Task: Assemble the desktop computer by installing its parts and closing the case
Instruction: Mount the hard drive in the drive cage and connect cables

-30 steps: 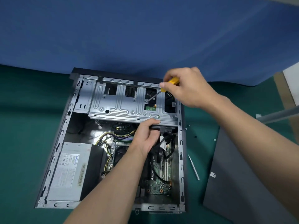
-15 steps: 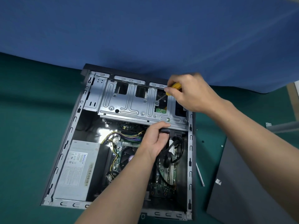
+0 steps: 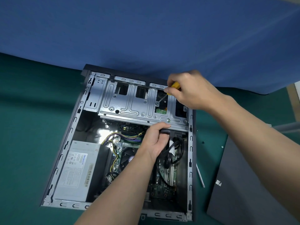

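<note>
driving a screw point(image 3: 157, 103) into the drive cage point(image 3: 129, 104) appears to be the step in hand. the screwdriver point(image 3: 174, 87) is held by its yellow handle in the right grip point(image 3: 193, 93), which is clenched round it above the cage's far right corner. its shaft is slanted down onto the screw through a cut-out, likely so that the drive beneath is fastened. the left grip point(image 3: 155, 142) is closed on the cage's near lip, thumb on top and fingers curled underneath, presumably to steady it against the turning; what is touched below cannot be told. the computer case point(image 3: 190, 159) is laid open on its side on the green counter point(image 3: 24, 127), bare grey steel, with the cage across its far end. the power supply point(image 3: 78, 169) and motherboard point(image 3: 162, 189) are seen nearer than the cage, and the dark side panel point(image 3: 251, 184) is set off to the cage's right.
</note>
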Motion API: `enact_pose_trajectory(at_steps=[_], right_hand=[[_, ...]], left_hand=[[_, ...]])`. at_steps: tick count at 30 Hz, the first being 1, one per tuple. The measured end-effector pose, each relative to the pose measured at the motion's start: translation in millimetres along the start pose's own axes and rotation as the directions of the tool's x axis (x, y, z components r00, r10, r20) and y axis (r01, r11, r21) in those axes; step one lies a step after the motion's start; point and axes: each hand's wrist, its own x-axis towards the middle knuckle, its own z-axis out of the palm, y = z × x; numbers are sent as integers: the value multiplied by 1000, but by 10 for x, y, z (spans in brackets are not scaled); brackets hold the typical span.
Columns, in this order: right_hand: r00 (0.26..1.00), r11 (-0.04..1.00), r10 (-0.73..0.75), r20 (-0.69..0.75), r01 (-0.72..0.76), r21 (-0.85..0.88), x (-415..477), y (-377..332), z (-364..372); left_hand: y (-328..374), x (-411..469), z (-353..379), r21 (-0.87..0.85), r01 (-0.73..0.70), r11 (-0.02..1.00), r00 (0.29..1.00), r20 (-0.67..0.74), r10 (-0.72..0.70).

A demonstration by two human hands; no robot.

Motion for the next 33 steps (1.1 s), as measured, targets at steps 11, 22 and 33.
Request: enact_pose_trajectory(at_steps=[11, 22, 33], right_hand=[[936, 963, 214, 280, -154, -220, 318, -320, -207], [959, 920, 236, 154, -170, -354, 290, -468, -247], [936, 939, 264, 234, -194, -285, 286, -566, -250]], left_hand=[[19, -69, 56, -44, 0, 999, 1000, 25, 1], [11, -48, 33, -22, 3, 1000, 1000, 4, -3], [19, -100, 42, -44, -4, 999, 1000, 18, 5]])
